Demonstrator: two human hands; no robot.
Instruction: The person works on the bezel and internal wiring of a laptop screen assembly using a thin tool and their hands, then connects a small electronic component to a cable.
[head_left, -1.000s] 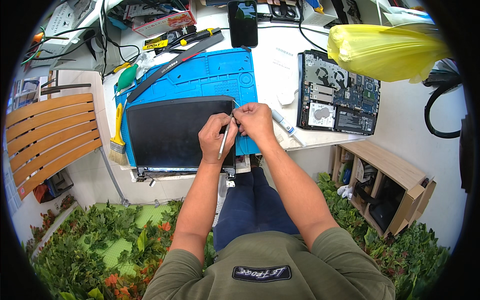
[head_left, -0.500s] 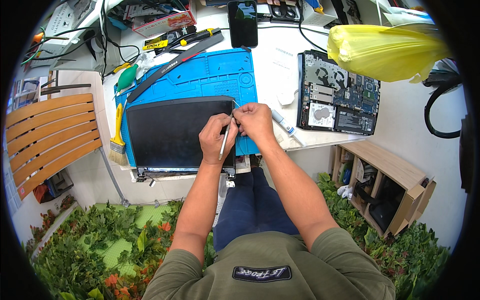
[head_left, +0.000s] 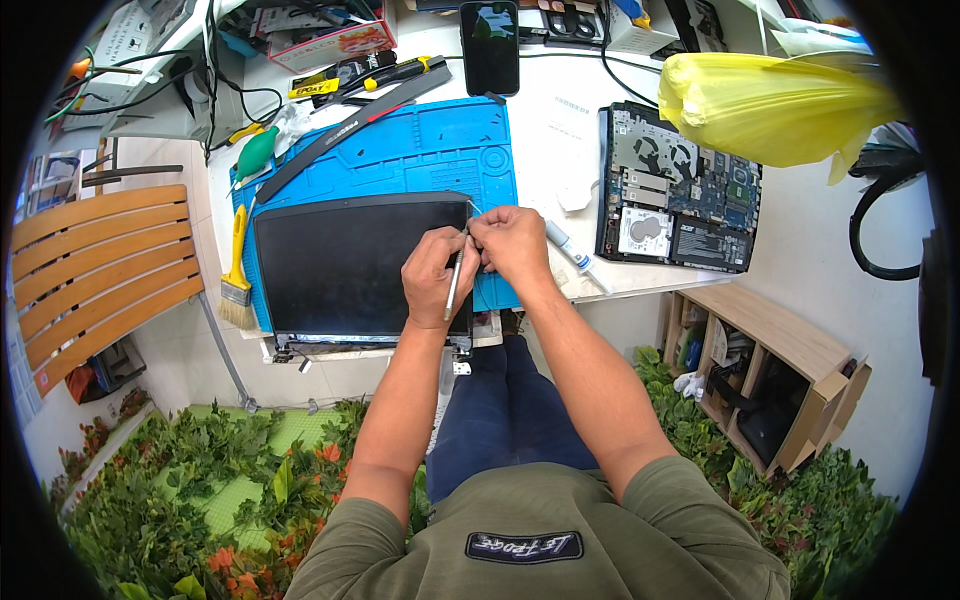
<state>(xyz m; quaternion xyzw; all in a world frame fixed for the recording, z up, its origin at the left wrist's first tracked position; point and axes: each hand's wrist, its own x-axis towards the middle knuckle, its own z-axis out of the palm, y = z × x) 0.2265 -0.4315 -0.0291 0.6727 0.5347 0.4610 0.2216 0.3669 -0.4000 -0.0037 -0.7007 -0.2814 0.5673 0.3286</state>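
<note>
- Head view: the screen panel (head_left: pixel 350 262) lies flat on the blue mat (head_left: pixel 420 150), its near edge at the table (head_left: pixel 570 130) rim.
- Left hand (head_left: pixel 437 280) is closed around a slim metal tool (head_left: pixel 453 285), held over the panel's right edge.
- Right hand (head_left: pixel 512 245) is pinched shut at the panel's upper right corner, fingertips touching the tool's top end.
- A yellow brush (head_left: pixel 236 270) sits just left of the panel.
- An opened laptop base (head_left: pixel 675 190) lies well right, a phone (head_left: pixel 489 47) beyond the mat, a yellow bag (head_left: pixel 770 105) over the far right.
</note>
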